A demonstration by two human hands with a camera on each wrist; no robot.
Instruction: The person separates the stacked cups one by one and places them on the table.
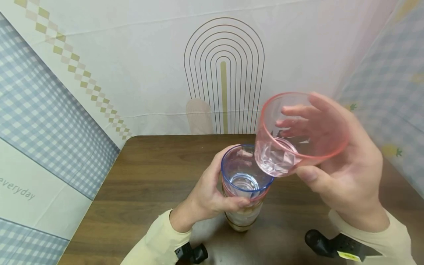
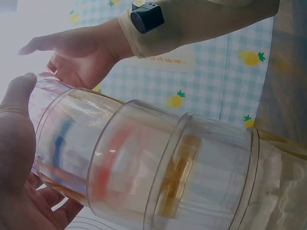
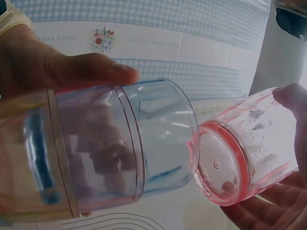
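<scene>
A tall stack of nested clear plastic cups [image 1: 244, 218] stands upright, with a blue-rimmed cup [image 1: 230, 176] on top. My left hand [image 1: 208, 191] grips this stack near its upper end, thumb across the front. Over its right side, my right hand [image 1: 359, 173] holds a tilted pink-rimmed cup [image 1: 269, 162] by its side, the mouth turned toward the head camera. In the right wrist view, the base of the pink cup [image 3: 220, 167] is right at the blue cup's rim [image 3: 195, 129]. Brown, red and blue bands show through the stacked cups [image 2: 129, 158] in the left wrist view.
The stack is over a brown wooden table [image 1: 149, 176]. Behind the table hangs a white sheet [image 1: 149, 73] with an arch pattern. Blue checked cloth [image 1: 49, 121] covers the left side, and more checked cloth with pineapples [image 1: 387, 92] hangs at the right.
</scene>
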